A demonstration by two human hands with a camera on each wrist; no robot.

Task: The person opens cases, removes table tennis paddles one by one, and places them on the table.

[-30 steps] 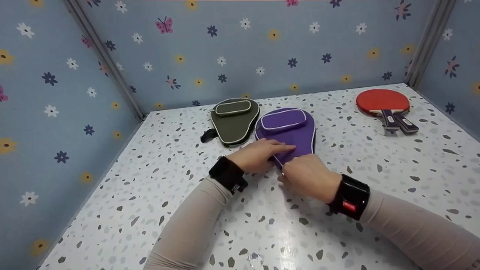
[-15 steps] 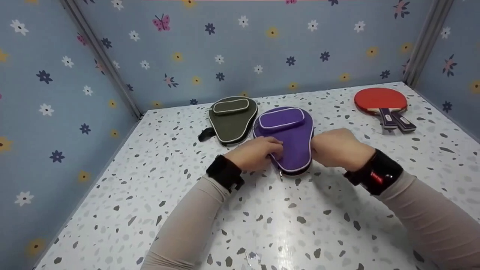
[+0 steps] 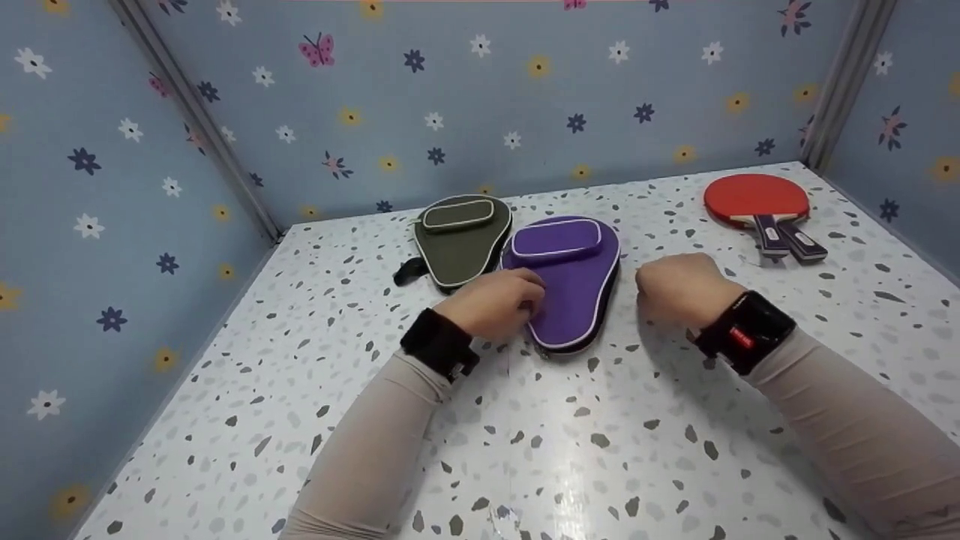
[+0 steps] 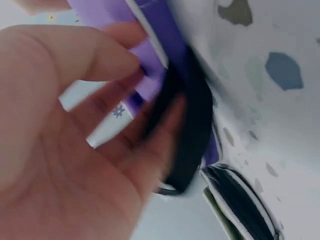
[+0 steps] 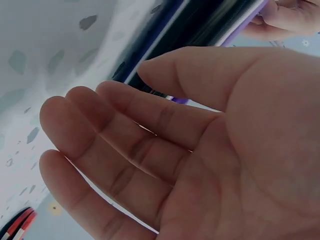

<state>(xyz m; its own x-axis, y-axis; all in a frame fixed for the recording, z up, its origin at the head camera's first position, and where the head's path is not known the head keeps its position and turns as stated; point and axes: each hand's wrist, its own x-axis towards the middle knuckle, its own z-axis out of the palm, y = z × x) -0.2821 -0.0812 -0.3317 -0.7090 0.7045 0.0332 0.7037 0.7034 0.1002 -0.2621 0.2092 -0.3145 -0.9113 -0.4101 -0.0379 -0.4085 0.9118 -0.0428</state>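
A purple table tennis bat case (image 3: 571, 296) with white piping lies on the speckled table, pocket side up. My left hand (image 3: 493, 301) grips its left edge with bent fingers. In the left wrist view, the thumb and fingers lie around a black strap (image 4: 197, 125) at the case's side, partly blurred. To the right of the case, my right hand (image 3: 681, 291) hovers close to the table, its fingers loosely bent and nothing in the palm. The right wrist view shows the case's dark zipped side (image 5: 200, 30) beyond the thumb.
An olive green bat case (image 3: 459, 251) with a black strap (image 3: 410, 271) lies just behind and left of the purple one. At the far right are two table tennis bats (image 3: 756, 196), stacked with crossed handles. Flower-patterned panels (image 3: 465, 97) enclose the back and sides.
My right hand has left the narrow end of the purple case, moving right, and now stands apart from it. The purple case has turned slightly, and my left hand's fingers have curled at its edge.
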